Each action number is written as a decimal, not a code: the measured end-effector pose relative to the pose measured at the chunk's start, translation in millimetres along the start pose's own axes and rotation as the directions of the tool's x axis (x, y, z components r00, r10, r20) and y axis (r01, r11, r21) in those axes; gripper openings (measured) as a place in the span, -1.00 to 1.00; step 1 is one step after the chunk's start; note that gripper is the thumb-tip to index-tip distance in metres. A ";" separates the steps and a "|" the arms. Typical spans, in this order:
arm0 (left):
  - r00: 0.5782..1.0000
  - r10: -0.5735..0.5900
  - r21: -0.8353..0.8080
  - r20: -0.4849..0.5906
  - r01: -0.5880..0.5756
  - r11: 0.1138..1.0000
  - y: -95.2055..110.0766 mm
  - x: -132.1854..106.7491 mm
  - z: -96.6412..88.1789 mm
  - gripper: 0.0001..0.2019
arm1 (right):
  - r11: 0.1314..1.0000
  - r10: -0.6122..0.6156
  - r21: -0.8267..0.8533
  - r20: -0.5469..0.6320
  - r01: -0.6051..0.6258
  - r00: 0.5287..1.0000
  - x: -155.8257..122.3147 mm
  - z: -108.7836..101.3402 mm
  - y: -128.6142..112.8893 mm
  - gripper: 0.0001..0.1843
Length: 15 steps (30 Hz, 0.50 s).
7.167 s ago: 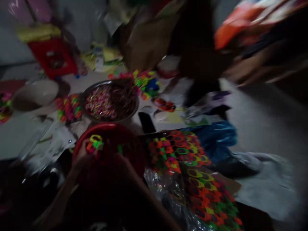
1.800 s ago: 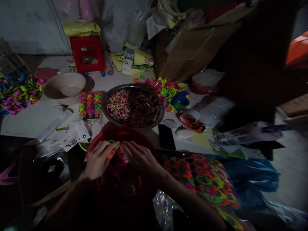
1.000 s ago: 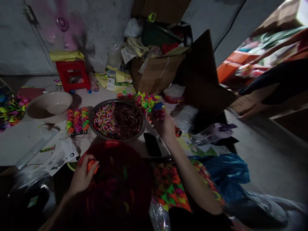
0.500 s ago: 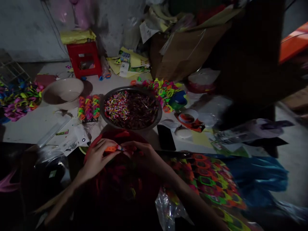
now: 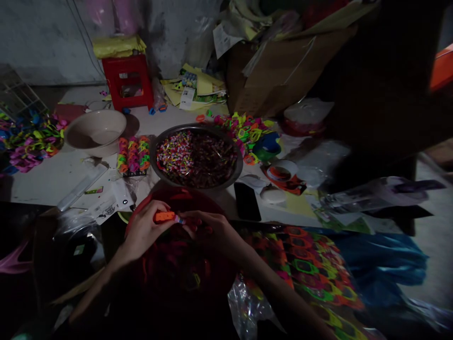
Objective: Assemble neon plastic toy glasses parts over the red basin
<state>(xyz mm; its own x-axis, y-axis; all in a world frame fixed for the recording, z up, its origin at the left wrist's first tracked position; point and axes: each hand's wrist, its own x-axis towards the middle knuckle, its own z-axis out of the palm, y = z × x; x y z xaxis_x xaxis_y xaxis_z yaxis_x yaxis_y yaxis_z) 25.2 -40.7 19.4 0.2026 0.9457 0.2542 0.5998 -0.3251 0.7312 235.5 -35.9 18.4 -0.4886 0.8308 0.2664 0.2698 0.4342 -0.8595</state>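
My left hand [image 5: 146, 230] is closed round a bright orange plastic piece [image 5: 164, 216], which looks like a toy watch. A small tube of colour-striped beads or sweets [image 5: 179, 220] sticks out of its right end. The fingers of my right hand [image 5: 214, 232] pinch at that tube's far end, and they are partly dark and hidden. Both hands are over a red basin [image 5: 141, 208], whose dim inside holds some coloured pieces. Just beyond the basin, a metal bowl [image 5: 239, 165] holds many small tubes of coloured beads on its left and darker ones on its right.
A beige bowl [image 5: 95, 137] and a pack of coloured toy watches [image 5: 133, 155] stand left. Loose watches [image 5: 247, 127] lie behind the metal bowl. A black phone [image 5: 247, 201], a tape roll [image 5: 282, 171] and a cardboard box [image 5: 279, 75] are right. Bagged watches [image 5: 304, 264] lie beside my right forearm.
The view has shifted slightly, so the table things sit a little further right. Both hands stay together over the basin, and more of the orange piece shows.
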 end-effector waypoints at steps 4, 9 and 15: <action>0.994 0.074 0.098 0.075 -0.081 0.992 -0.3 0.1 -2.9 -0.94 | 0.999 -0.035 -0.004 0.056 0.035 0.998 1.5 5.9 0.9 -0.63; 0.980 0.124 0.017 0.155 -0.128 0.992 0.9 -3.1 -5.7 -0.78 | 1.000 -0.017 0.004 0.006 0.017 1.000 1.4 5.8 5.6 -0.67; 0.978 0.143 -0.181 0.153 -0.115 0.977 -3.2 -10.0 -8.2 -0.87 | 0.995 0.093 -0.018 -0.033 -0.094 0.995 1.2 -4.0 2.0 -0.74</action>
<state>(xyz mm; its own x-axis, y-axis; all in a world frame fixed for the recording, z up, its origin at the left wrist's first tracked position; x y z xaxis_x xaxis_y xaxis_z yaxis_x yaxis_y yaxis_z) 14.9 -49.2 19.7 0.4021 0.8790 0.2565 0.4226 -0.4266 0.7996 238.8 -32.7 18.7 -0.4337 0.8787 0.1997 0.3289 0.3607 -0.8728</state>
